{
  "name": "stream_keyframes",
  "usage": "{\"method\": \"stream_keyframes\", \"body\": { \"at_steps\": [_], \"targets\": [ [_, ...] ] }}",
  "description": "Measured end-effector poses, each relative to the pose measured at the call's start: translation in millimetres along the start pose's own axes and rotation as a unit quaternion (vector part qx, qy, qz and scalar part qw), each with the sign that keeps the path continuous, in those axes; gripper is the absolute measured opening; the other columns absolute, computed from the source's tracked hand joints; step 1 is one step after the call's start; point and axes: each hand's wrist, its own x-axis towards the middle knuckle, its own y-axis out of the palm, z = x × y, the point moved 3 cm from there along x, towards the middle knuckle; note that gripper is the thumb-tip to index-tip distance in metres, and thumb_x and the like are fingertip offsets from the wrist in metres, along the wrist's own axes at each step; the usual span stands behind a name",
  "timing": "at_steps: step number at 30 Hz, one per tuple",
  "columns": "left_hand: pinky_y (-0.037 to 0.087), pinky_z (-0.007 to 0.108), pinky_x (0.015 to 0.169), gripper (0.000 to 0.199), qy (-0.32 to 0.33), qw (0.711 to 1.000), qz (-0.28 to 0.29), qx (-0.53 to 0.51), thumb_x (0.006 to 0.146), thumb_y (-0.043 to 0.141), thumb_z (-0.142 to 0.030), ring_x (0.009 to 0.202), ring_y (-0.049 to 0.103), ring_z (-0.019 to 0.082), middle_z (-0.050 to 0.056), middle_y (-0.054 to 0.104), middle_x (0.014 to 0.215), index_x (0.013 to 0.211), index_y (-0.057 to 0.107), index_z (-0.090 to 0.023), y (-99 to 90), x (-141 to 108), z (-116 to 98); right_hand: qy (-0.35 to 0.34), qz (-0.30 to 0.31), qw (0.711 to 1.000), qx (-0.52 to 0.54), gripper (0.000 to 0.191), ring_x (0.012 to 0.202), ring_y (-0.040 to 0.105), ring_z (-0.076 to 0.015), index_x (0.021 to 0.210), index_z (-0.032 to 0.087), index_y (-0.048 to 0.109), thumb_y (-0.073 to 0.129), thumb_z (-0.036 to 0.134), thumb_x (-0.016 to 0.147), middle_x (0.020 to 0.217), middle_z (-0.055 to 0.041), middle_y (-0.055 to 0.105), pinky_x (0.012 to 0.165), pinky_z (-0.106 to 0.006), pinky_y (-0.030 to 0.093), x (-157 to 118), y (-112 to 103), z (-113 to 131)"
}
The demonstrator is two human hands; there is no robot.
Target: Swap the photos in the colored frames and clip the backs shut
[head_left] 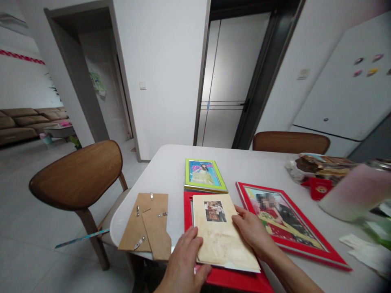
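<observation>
A cream, stained sheet (226, 244) with a small printed picture near its top lies over a red picture frame (188, 209), covering most of it. My left hand (185, 260) grips the sheet's lower left edge, fingers bent and thumb near the bottom. Along the right edge, my right hand (252, 230) holds the same sheet with its fingers together; its thumb is hidden. A second red frame (308, 240) with a photo of people lies to the right. Beyond the sheet is a yellow-green frame (220, 178) with a picture of a figure in a dress.
Brown backing boards (157, 228) with metal clips lie at the table's left edge. On the right are a pink-white container (348, 195), a red packet (320, 188), plastic bags (324, 165) and crumpled tissue (363, 250). Wooden chairs (79, 175) stand around the white table (171, 171).
</observation>
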Motion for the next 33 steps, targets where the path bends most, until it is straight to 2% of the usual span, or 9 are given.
{"method": "stream_keyframes", "body": {
  "at_steps": [4,8,11,17,21,24,27,30,33],
  "targets": [
    [0.03,0.043,0.097,0.047,-0.011,1.0,0.021,0.002,0.062,0.057,-0.014,0.117,0.035,0.027,0.015,0.041,0.126,0.108,0.051,-0.011,0.0,1,-1,-0.012,0.017,1.0,-0.005,0.051,0.066,0.062,-0.0188,0.113,0.015,0.048,0.036,0.018,0.064,0.084,-0.0051,0.067,0.053,-0.026,0.045,-1,3,0],
    [0.03,0.044,0.097,0.047,-0.014,0.999,0.034,0.004,0.063,0.056,-0.015,0.117,0.035,0.027,0.014,0.041,0.126,0.109,0.051,-0.013,-2.3,2,-3,-0.053,-0.033,0.99,-0.127,0.042,0.073,0.06,-0.0204,0.103,0.017,0.056,0.038,0.02,0.065,0.086,-0.005,0.066,0.058,-0.026,0.044,-1,4,10],
    [0.03,0.043,0.097,0.043,-0.011,0.998,0.05,0.028,0.065,0.055,-0.016,0.117,0.035,0.027,0.014,0.043,0.124,0.108,0.053,-0.012,-4.0,4,-6,-0.104,-0.079,0.947,-0.292,0.036,0.075,0.058,-0.0207,0.1,0.017,0.055,0.037,0.024,0.07,0.086,-0.0077,0.064,0.065,-0.028,0.041,-4,5,17],
    [0.028,0.044,0.098,0.041,-0.012,0.99,0.102,0.097,0.07,0.05,-0.017,0.119,0.031,0.028,0.017,0.041,0.125,0.11,0.051,-0.007,-3.0,5,-15,-0.117,-0.141,0.814,-0.552,0.033,0.074,0.054,-0.0231,0.096,0.014,0.054,0.036,0.034,0.076,0.085,-0.012,0.056,0.056,-0.03,0.037,-6,7,13],
    [0.022,0.048,0.098,0.056,0.022,0.991,0.076,0.111,0.068,0.052,-0.02,0.122,0.024,0.026,0.012,0.031,0.132,0.122,0.038,-0.016,-28.9,-12,2,-0.159,-0.125,0.829,-0.522,0.038,0.078,0.052,-0.0216,0.107,0.012,0.049,0.036,0.032,0.078,0.089,-0.0118,0.054,0.063,-0.031,0.039,-12,13,15],
    [0.019,0.051,0.098,0.069,-0.036,0.986,0.023,0.163,0.06,0.06,-0.018,0.123,0.021,0.027,0.009,0.027,0.134,0.124,0.034,-0.023,-65.2,-31,41,-0.233,-0.051,0.863,-0.446,0.038,0.092,0.048,-0.0214,0.11,0.013,0.048,0.038,0.029,0.078,0.101,-0.0124,0.052,0.079,-0.032,0.037,-28,44,25],
    [0.021,0.05,0.097,0.067,-0.128,0.96,-0.033,0.247,0.056,0.06,-0.015,0.122,0.024,0.028,0.014,0.032,0.131,0.12,0.04,-0.017,-94.6,-43,82,-0.277,0.051,0.874,-0.396,0.037,0.097,0.044,-0.0219,0.109,0.018,0.051,0.044,0.031,0.075,0.105,-0.01,0.052,0.085,-0.034,0.032,-48,97,36],
    [0.027,0.042,0.097,0.061,-0.119,0.956,-0.063,0.26,0.055,0.06,-0.013,0.118,0.033,0.025,0.012,0.04,0.127,0.114,0.046,-0.017,-103.8,-46,102,-0.289,0.089,0.864,-0.402,0.047,0.092,0.044,-0.0247,0.107,0.02,0.05,0.055,0.039,0.065,0.1,-0.0091,0.052,0.082,-0.039,0.032,-60,146,41],
    [0.033,0.041,0.094,0.056,-0.091,0.962,-0.093,0.24,0.053,0.062,-0.014,0.113,0.041,0.026,0.009,0.047,0.122,0.108,0.052,-0.02,-104.9,-45,110,-0.277,0.097,0.867,-0.403,0.048,0.089,0.043,-0.0242,0.106,0.019,0.048,0.058,0.029,0.06,0.097,-0.0092,0.051,0.079,-0.038,0.034,-60,171,41]
  ]
}}
